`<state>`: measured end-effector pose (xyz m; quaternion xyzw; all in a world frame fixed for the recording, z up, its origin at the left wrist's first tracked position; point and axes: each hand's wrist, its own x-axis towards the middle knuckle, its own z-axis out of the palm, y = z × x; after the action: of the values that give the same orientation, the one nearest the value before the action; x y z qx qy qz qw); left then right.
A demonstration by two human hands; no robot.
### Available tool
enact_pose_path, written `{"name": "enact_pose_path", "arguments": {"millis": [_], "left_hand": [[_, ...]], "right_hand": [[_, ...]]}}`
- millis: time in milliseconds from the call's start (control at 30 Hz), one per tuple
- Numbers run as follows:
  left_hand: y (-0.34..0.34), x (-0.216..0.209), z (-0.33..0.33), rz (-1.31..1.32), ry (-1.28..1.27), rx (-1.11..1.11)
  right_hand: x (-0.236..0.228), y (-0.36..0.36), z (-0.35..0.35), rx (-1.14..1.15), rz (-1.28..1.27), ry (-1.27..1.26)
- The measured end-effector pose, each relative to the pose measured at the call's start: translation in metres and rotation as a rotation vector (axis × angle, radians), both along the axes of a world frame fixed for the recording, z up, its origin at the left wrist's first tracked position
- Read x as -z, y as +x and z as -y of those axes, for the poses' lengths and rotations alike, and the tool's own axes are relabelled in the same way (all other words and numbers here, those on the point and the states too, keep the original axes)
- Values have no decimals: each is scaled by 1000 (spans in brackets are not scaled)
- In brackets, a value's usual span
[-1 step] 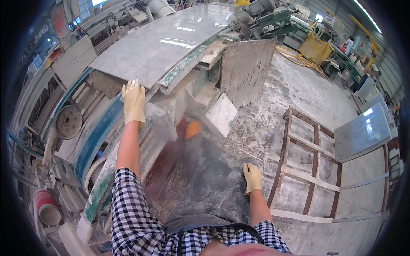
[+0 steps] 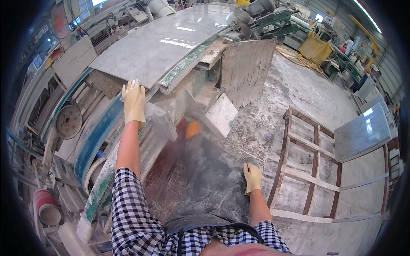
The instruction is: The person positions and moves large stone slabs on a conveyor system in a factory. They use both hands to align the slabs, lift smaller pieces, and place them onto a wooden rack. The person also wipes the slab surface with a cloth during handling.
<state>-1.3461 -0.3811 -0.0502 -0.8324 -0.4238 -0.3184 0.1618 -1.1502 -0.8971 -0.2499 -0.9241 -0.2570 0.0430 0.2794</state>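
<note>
A grey-white, polished stone slab (image 2: 145, 51) lies on the machine bed at the upper left. My left hand (image 2: 134, 101), in a cream rubber glove, reaches forward and rests its fingertips at the slab's near edge. Those fingers are stretched out and slightly apart, gripping nothing. My right hand (image 2: 253, 178), gloved alike, hangs low at the right side of my dusty dark apron (image 2: 205, 179). Its fingers curl in toward the palm, and no object shows in it.
A green-edged machine frame (image 2: 100, 192) and blue curved guard (image 2: 96, 141) stand at left. A worn board (image 2: 247, 72) leans beyond the bed. An orange rounded thing (image 2: 192, 129) is beside the apron. On the right are a metal rack (image 2: 314, 166) and a leaning slab (image 2: 362, 128).
</note>
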Motion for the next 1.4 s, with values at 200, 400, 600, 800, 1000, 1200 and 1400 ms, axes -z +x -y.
{"name": "enact_pose_path", "arguments": {"millis": [200,400,600,800,1000,1200,1400], "left_hand": [[0,0,1,-1,2,-1],[0,1,-1,11,-6,2],[0,3,-2,6,1,4],[0,2,-1,5,-2,11],[-1,1,0,3,-2,9],[0,0,0,-3,-1,6],[0,-2,3,-6,-14,0]], "right_hand": [[-2,-1,1,-1,-6,2],[-5,-2,1,0,-32,-16],[-4,-1,1,0,-10,-18],[-3,-1,1,0,-6,-20],[-4,-2,1,-7,4,-3],[-5,-2,2,-7,1,6],[-2,-1,2,-7,5,4]]}}
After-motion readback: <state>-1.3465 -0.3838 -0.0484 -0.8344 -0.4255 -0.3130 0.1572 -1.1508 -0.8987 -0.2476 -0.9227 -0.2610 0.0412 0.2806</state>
